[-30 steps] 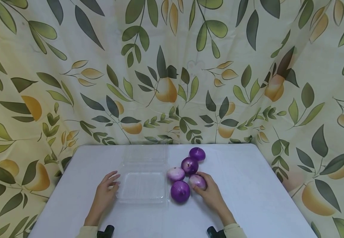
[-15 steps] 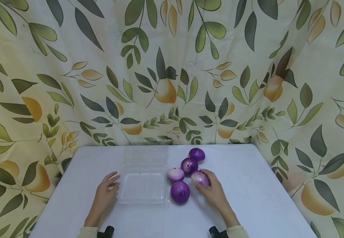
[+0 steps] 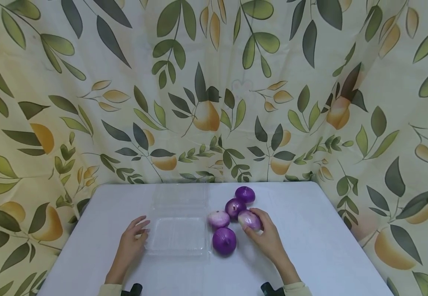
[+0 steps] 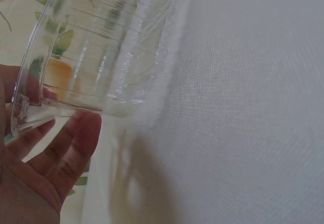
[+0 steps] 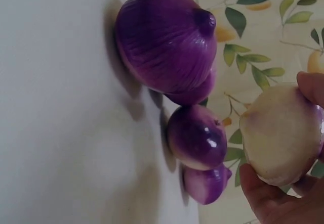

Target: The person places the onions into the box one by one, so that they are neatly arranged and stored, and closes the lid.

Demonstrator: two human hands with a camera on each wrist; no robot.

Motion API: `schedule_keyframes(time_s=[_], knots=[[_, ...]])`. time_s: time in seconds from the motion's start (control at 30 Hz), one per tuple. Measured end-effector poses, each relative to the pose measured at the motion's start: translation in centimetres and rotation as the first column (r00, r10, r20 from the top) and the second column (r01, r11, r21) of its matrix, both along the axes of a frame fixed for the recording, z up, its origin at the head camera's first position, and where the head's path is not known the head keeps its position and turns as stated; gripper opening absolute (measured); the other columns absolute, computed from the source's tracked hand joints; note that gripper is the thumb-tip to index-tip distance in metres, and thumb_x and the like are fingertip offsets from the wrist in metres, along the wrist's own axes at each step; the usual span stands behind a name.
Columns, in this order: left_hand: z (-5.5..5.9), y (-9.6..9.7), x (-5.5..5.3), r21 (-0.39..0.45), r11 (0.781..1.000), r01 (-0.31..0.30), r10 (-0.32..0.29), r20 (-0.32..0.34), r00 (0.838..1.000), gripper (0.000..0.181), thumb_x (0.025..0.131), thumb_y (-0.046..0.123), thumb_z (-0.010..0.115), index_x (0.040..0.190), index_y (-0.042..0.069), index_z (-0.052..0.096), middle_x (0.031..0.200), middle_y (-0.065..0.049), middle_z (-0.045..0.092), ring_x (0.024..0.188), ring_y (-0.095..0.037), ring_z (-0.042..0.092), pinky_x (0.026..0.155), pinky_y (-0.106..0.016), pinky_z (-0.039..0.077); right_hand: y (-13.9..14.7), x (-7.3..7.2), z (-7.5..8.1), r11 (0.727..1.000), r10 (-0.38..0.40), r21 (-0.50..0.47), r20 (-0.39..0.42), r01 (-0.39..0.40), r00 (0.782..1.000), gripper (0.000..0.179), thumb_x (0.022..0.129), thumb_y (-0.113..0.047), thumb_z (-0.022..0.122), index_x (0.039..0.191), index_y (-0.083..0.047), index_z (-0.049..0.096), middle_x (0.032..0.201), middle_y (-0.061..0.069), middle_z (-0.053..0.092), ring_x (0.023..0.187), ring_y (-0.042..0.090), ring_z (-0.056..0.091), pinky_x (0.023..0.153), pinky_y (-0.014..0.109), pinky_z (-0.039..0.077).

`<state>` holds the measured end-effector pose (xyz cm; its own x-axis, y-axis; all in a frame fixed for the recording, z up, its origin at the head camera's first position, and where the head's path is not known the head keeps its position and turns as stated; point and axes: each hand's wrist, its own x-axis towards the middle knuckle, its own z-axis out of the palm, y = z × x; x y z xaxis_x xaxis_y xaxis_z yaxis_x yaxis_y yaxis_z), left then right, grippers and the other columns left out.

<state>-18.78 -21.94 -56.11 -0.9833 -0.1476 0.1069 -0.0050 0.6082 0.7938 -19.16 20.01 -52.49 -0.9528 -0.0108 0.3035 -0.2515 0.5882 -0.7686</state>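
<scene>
A clear plastic clamshell container [image 3: 180,236] lies unfolded on the table. My left hand [image 3: 131,241] rests at its left edge, fingers loosely extended beside the rim. In the left wrist view the fingertips [image 4: 87,128] come right up to the container wall [image 4: 96,52]. My right hand [image 3: 267,238] holds a pale purple onion [image 3: 250,220] between thumb and fingers. In the right wrist view this onion [image 5: 281,133] shows a whitish side and is held up off the table. A dark purple onion [image 3: 224,241] sits nearest, between container and right hand.
Beyond it a pale onion [image 3: 219,219] stands next to the container, and two more purple onions, one nearer [image 3: 235,209] and one farther [image 3: 245,194], line up toward the back edge. The white table [image 3: 310,246] ends at a leaf-patterned curtain [image 3: 214,90].
My right hand has moved slightly right with the pale purple onion, drawing it away from the other onions. The left hand has stayed at the container's edge. The head view has tilted slightly up.
</scene>
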Motion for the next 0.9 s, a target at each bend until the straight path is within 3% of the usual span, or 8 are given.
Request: schedule_keyframes(time_s=[0.33,0.57,0.83,0.9], knots=[[0.0,0.2,0.1,0.001,1.0,-0.007,0.007,0.003,1.0,0.035,0.094,0.007,0.058,0.128,0.004,0.064,0.148,-0.008,0.048,0.112,-0.031,0.065,0.076,-0.02,0.056,-0.6,0.5,1.3,0.999,0.036,-0.011,-0.044,-0.037,0.998,0.061,0.084,-0.026,0.077,0.138,-0.014,0.052,0.139,0.005,0.054,0.122,0.021,0.055,0.094,0.034,0.054],[0.0,0.1,0.1,-0.009,1.0,-0.008,0.008,-0.002,1.0,0.034,0.094,0.007,0.058,0.128,0.004,0.064,0.147,-0.008,0.049,0.112,-0.031,0.065,0.077,-0.024,0.057,-1.3,1.0,2.3,0.998,0.05,-0.033,-0.062,-0.052,0.997,0.061,0.084,-0.026,0.076,0.139,-0.014,0.052,0.14,0.005,0.053,0.122,0.021,0.055,0.093,0.031,0.055],[-0.1,0.0,0.2,0.019,1.0,0.002,-0.002,-0.024,1.0,0.035,0.092,0.006,0.058,0.126,0.003,0.065,0.146,-0.007,0.05,0.11,-0.031,0.066,0.07,-0.015,0.052,-2.3,1.6,3.2,0.997,0.061,-0.032,-0.052,-0.063,0.997,0.06,0.085,-0.029,0.075,0.138,-0.017,0.051,0.143,0.005,0.051,0.127,0.024,0.055,0.097,0.044,0.054],[-0.1,0.0,0.2,0.013,1.0,0.004,-0.003,-0.029,1.0,0.035,0.092,0.006,0.058,0.126,0.003,0.065,0.145,-0.007,0.051,0.11,-0.03,0.066,0.07,-0.015,0.052,-2.6,1.8,3.4,0.996,0.073,-0.038,-0.051,-0.075,0.996,0.06,0.085,-0.029,0.075,0.139,-0.016,0.051,0.143,0.005,0.051,0.127,0.024,0.054,0.097,0.041,0.054]])
